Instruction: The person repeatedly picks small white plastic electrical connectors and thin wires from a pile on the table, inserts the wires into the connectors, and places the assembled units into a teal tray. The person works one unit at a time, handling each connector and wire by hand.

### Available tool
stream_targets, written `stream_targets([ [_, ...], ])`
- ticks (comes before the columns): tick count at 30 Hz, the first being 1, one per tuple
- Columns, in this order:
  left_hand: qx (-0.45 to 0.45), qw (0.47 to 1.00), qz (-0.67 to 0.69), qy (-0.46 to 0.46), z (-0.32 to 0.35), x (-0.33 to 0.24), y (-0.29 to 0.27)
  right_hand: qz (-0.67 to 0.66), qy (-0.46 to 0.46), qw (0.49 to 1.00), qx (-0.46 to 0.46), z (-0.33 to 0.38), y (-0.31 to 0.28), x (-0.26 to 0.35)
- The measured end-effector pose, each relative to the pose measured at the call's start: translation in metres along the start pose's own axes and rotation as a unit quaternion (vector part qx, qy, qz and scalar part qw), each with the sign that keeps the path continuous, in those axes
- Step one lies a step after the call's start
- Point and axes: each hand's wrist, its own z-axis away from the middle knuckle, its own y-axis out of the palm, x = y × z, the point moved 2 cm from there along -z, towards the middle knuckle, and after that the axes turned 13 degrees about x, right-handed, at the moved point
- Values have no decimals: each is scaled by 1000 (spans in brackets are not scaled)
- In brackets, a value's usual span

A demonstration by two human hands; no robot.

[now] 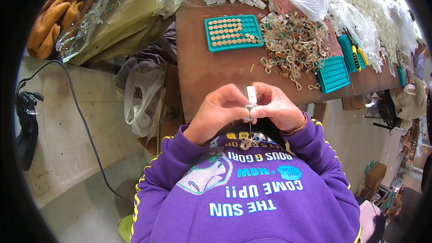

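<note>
Small white clip (251,95) stands upright just off the counter's near edge, above the person's chest, pinched at its lower end between both hands. Left hand (220,110) and right hand (276,108): each grip closed on the piece, fingertips touching. A thin cord with a clear loop (250,140) hangs below. Judged step: fitting cord to clip. Next move likely demands steady fingertip alignment. Teal tray (233,33) sits at the counter's (202,69) far side.

2 teal trays (233,32) (333,74) flank a tangled heap of clear parts (294,45) on the brown table (202,69)
</note>
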Motion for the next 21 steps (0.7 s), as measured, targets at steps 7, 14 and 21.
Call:
stream_targets([
  [7, -117, 989, -66, 54, 0, 7, -3, -12, -1, 994, -106, -6, -9, -14],
  [14, -222, 944, -211, 119, -2, 11, -8, 427, -34, 887, -174, 2, 9, 5],
  [21, -158, 982, 21, 107, -7, 12, -7, 594, -154, 756, -226, -2, 25, -1],
])
